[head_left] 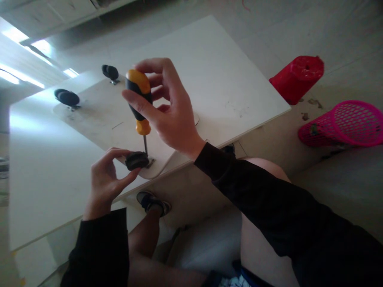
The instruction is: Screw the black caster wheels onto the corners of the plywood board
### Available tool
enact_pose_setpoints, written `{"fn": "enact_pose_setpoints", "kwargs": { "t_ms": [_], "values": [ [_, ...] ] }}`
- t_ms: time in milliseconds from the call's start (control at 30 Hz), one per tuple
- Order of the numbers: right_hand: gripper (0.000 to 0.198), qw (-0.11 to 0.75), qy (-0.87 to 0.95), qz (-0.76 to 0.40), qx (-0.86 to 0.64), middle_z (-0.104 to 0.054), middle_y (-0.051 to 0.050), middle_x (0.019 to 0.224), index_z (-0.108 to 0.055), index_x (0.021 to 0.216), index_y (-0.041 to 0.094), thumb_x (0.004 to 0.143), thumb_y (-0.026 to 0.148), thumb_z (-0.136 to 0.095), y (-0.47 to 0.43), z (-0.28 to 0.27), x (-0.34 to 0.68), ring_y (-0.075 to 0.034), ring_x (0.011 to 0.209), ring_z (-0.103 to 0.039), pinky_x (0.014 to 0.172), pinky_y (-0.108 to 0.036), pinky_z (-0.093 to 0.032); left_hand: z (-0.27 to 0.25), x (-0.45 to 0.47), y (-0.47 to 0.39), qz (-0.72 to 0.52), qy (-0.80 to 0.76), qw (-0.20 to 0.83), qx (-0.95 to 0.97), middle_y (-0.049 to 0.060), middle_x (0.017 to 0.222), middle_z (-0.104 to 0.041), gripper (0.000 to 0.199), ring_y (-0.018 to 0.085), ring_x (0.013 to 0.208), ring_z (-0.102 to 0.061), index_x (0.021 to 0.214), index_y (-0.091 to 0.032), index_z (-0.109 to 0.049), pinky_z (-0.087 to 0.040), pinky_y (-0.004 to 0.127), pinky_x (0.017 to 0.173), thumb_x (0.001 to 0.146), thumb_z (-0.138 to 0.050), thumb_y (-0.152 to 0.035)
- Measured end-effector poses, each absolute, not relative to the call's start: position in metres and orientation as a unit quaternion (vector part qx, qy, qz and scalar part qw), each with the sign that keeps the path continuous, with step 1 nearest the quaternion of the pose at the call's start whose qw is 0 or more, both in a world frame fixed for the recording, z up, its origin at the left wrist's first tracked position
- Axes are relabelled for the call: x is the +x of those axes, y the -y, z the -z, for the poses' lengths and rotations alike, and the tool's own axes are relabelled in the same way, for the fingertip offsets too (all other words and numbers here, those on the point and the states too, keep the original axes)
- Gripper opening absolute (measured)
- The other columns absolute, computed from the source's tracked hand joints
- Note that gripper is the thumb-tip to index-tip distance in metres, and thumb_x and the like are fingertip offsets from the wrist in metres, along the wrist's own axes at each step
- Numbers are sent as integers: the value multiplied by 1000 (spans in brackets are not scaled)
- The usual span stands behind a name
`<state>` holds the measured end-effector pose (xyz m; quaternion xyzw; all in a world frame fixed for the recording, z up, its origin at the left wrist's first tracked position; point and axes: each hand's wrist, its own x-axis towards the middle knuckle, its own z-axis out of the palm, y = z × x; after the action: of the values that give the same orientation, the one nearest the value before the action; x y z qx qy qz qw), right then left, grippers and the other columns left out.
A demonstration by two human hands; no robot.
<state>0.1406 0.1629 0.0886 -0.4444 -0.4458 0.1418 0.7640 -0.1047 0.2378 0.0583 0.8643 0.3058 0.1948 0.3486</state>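
My right hand (170, 103) is wrapped round the yellow-and-black handle of a screwdriver (139, 97). The screwdriver stands nearly upright, its shaft reaching down to the metal plate of a black caster wheel (137, 160). That caster sits at the near corner of a white board (119, 127), which lies on the table. My left hand (107, 177) pinches the caster between thumb and fingers from the left. Any screw at the tip is too small to make out. Two more black casters, one at the left (67, 97) and one farther back (110, 72), stand upright on the same board.
The white table (209, 59) extends under and around the board. To the right on the floor are a red bin (296, 79) lying tilted and a pink mesh basket (341, 123). My legs are below the near table edge. A pale cabinet (54, 14) stands at the back left.
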Motion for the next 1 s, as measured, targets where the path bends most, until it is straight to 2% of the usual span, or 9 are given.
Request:
{"fn": "enact_pose_setpoints", "kwargs": {
  "t_ms": [167, 367, 533, 700, 833, 1000],
  "values": [
    [63, 731, 464, -183, -465, -67, 0, 130, -46, 126, 31, 96, 87, -42, -164, -88, 140, -15, 117, -68, 91, -22, -61, -58, -103, -238, -205, -314, 347, 860, 1, 94, -69, 37, 24, 88, -61, 107, -28, -73, -52, 43, 84, 73, -87, -27],
    [53, 695, 481, -199, -496, -63, 2, 145, -46, 134, 33, 101, 74, -50, -161, -89, 141, -14, 126, -67, 91, -19, -60, -61, -100, -235, -214, -327, 344, 854, 1, 94, -71, 37, 23, 87, -61, 103, -25, -71, -51, 41, 84, 70, -87, -29],
    [42, 739, 493, -149, -434, -66, 0, 136, -43, 131, 30, 104, 62, -51, -164, -84, 141, -13, 116, -69, 83, -20, -62, -61, -100, -236, -212, -336, 339, 853, 1, 92, -71, 38, 24, 86, -61, 101, -25, -71, -52, 42, 83, 68, -87, -33],
    [43, 697, 489, -192, -488, -66, 2, 141, -44, 134, 33, 103, 61, -56, -169, -84, 141, -14, 125, -68, 90, -22, -63, -61, -102, -237, -211, -337, 344, 851, 1, 93, -71, 38, 24, 87, -62, 101, -24, -71, -53, 42, 84, 68, -88, -31],
    [38, 717, 491, -185, -459, -66, 3, 136, -40, 128, 34, 102, 59, -51, -160, -91, 142, -15, 122, -67, 89, -26, -64, -61, -103, -237, -212, -332, 341, 853, 0, 94, -73, 37, 23, 86, -64, 103, -25, -72, -53, 41, 81, 70, -88, -28],
    [37, 718, 476, -200, -467, -68, 4, 132, -41, 122, 37, 91, 54, -53, -153, -97, 143, -16, 116, -70, 86, -30, -66, -65, -101, -234, -205, -341, 335, 854, 0, 95, -74, 36, 24, 86, -65, 102, -25, -71, -52, 39, 74, 70, -88, -32]
  ]
}}
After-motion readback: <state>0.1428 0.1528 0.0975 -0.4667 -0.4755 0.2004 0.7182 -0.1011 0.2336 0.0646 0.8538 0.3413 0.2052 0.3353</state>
